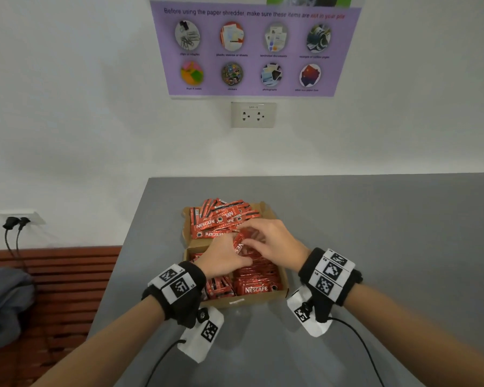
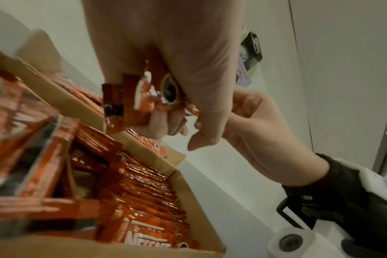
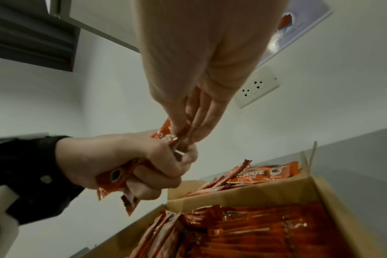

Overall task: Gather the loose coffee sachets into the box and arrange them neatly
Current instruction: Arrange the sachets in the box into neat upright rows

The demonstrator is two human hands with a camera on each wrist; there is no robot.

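An open cardboard box (image 1: 252,302) sits on the grey table. Its near half holds red Nescafe sachets packed in neat rows (image 1: 259,279). Its far half holds a loose heap of sachets (image 1: 221,222). Above the middle of the box my left hand (image 1: 221,256) grips a small bundle of sachets (image 1: 242,245). In the left wrist view the bundle (image 2: 144,99) sticks out from under my left hand (image 2: 166,61). My right hand (image 1: 268,238) pinches the bundle's upper end (image 3: 170,135) between thumb and fingers. My left hand (image 3: 132,160) is wrapped round its lower part.
The grey table (image 1: 375,233) stretches right of and behind the box to a white wall with a socket (image 1: 253,114) and a purple poster (image 1: 252,48). Left of the table stands a wooden bench (image 1: 67,275) with a grey garment (image 1: 6,297). Two plugs (image 1: 16,222) hang cables there.
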